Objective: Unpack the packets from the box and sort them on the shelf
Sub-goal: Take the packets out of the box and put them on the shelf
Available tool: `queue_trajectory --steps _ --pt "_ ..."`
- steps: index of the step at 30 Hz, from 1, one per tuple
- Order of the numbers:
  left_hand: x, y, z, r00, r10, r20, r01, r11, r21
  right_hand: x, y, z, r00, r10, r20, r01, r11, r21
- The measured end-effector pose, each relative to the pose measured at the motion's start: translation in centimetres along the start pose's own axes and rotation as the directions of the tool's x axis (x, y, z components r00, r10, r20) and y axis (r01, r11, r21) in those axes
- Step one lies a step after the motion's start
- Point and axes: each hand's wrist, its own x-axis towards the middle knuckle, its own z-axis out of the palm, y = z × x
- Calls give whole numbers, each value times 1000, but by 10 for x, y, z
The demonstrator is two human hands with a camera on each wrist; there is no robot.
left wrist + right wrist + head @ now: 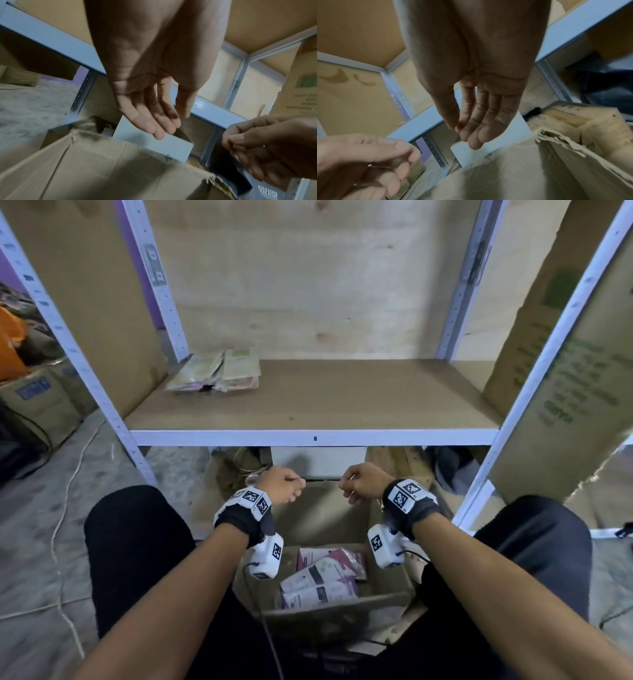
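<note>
Both hands hover empty above the box [342, 606] at lower centre, left hand [282, 485] and right hand [363, 482] loosely curled. Between picks: packets [322, 577] inside need grabbing, then go beside the shelf [342, 405] stack [215, 371], upper left.

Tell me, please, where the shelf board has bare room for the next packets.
The shelf board is bare from the packets in its back-left corner across to the right upright. Only that corner is crowded.

I see pink-and-white packets [323, 577] in the brown cardboard box [337, 607], beige-green packets [219, 371] on a tan, white-framed shelf [315, 437].
</note>
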Motion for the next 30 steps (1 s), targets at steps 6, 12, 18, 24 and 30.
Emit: queue_trajectory --steps 6,12,18,24,30 --pt "20 -37 41 986 -136 97 134 991 26 28 35 28 992 97 80 -99 995 23" --pt "42 -73 68 948 -248 198 208 957 200 68 70 56 977 175 119 -169 984 -59" --pt "56 -110 90 894 -357 271 257 904 342 106 104 93 925 278 260 -232 953 -194" --pt "62 -142 110 832 -480 279 356 847 395 121 135 134 902 323 285 -203 902 -381" --pt "62 -148 126 794 -513 325 391 841 374 110 181 164 885 283 371 -16 812 -584"
